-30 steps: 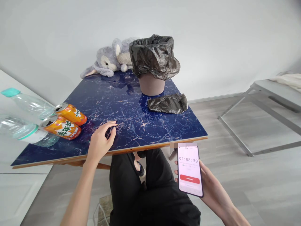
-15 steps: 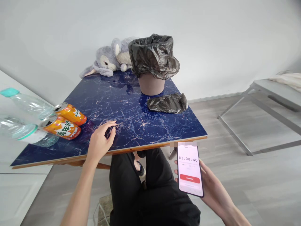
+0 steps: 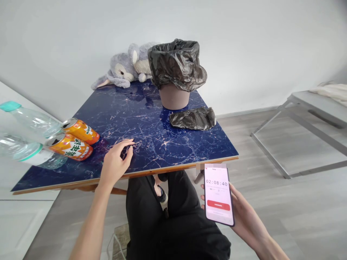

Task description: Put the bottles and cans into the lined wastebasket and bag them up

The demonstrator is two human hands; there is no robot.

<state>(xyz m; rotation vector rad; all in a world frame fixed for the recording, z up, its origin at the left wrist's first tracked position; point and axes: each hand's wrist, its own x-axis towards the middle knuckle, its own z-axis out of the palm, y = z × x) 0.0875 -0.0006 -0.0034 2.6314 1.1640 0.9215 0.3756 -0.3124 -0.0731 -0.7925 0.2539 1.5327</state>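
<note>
My left hand (image 3: pixel 116 160) rests at the front of the blue marbled table (image 3: pixel 151 151), thumb and fingers curved with a gap between them and nothing held. Two orange soda cans, a nearer can (image 3: pixel 74 147) and a farther can (image 3: pixel 82 130), stand just left of it. In my right hand (image 3: pixel 241 206), beyond the table's front edge, is a smartphone (image 3: pixel 218 196) with its lit screen facing up, reading 02:08:40 above a red button. My right fingertips show along the phone's left side.
Clear plastic bottles (image 3: pixel 32 117) stand at the table's left. A bin (image 3: pixel 175 97) lined with a black bag (image 3: pixel 176 65) is at the back, a folded black bag (image 3: pixel 193 119) before it. A grey plush toy (image 3: pixel 123 68) lies behind. A folding table (image 3: pixel 320 104) stands right.
</note>
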